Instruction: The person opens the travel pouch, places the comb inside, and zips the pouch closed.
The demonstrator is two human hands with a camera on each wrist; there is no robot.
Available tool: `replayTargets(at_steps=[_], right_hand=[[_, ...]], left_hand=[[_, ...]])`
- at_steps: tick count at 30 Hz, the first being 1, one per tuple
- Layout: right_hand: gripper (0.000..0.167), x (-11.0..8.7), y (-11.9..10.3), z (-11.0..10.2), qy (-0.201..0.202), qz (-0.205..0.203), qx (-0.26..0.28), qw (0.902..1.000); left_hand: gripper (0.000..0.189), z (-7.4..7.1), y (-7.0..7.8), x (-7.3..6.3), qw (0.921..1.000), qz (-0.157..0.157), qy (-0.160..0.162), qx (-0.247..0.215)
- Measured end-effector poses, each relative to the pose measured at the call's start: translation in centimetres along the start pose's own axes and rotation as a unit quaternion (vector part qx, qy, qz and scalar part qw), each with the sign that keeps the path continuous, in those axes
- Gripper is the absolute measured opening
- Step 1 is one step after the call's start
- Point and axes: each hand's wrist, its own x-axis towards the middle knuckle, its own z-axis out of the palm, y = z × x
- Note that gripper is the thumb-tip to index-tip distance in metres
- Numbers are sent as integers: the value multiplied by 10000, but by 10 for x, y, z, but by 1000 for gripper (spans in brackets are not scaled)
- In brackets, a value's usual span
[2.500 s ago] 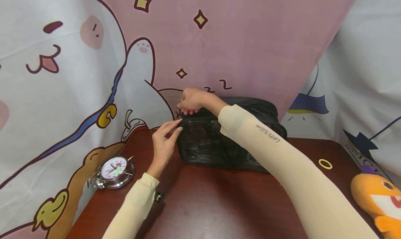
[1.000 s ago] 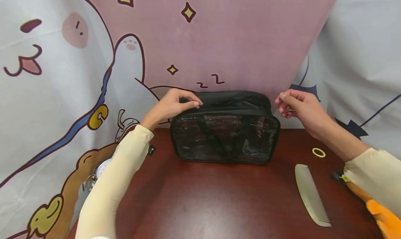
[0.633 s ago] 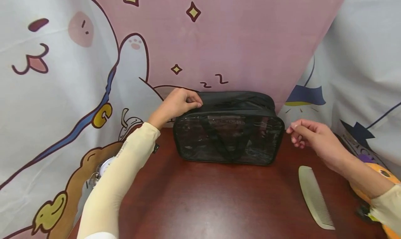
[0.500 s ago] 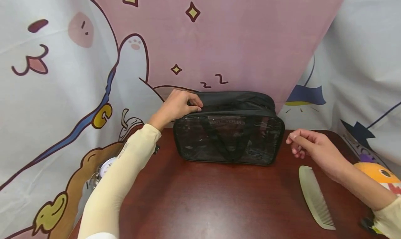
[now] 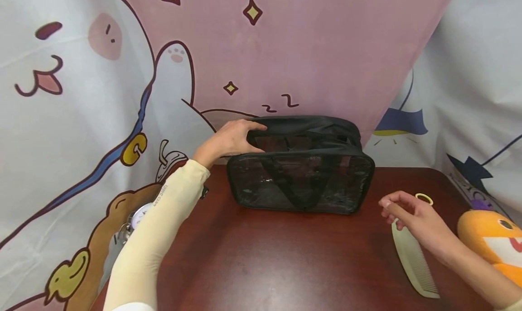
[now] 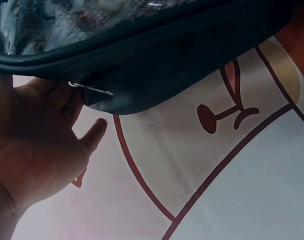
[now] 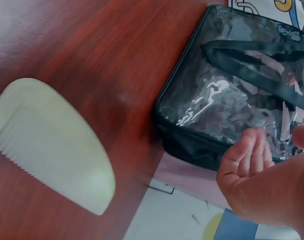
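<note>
A black bag (image 5: 346, 184) with a clear front panel and black strap handles stands at the back of the table. Its top is unzipped, and the mouth gapes. My left hand (image 5: 228, 141) is at the left end of that mouth, thumb along the near rim and fingers spread toward the far rim. In the left wrist view a metal zipper pull (image 6: 94, 89) hangs beside the hand. Low on the right, my right hand (image 5: 422, 222) hovers by the upper end of a pale green comb (image 5: 416, 265), fingers loosely bent, holding nothing.
A yellow ring (image 5: 424, 198) lies behind the right hand. At the right edge sits an orange plush toy (image 5: 485, 234). The left forearm partly hides an alarm clock (image 5: 140, 215). A printed cloth (image 5: 326, 53) hangs behind the table (image 5: 261, 256).
The right hand has gone from the bag's left end, past its right end, down to the comb. The left thumb and fingers have spread apart, and the bag's mouth is wider.
</note>
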Motion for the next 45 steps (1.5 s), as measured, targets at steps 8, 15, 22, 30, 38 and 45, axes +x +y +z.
replayTargets(at_steps=[8, 15, 22, 30, 38, 45], right_hand=[[74, -7, 30, -7, 101, 700, -2268, 9714], [93, -15, 63, -5, 20, 1058, -2799, 9542], [103, -28, 90, 0, -13, 1767, -2768, 9445], [115, -41, 114, 1, -269, 2367, -2293, 9438], [112, -48, 122, -2, -385, 2956, -1507, 9426], [118, -47, 123, 6, -309, 2886, -1735, 9411]], left_hand=[[90, 1, -2, -1, 9992, 123, -215, -329], [89, 4, -4, -1, 9992, 103, -163, -336], [87, 6, -4, -1, 9987, 107, -107, -478], [83, 8, -6, -1, 9982, 49, -103, -589], [79, 8, -5, 0, 9982, 97, -113, -578], [77, 7, -6, -1, 9981, 76, -95, -601]])
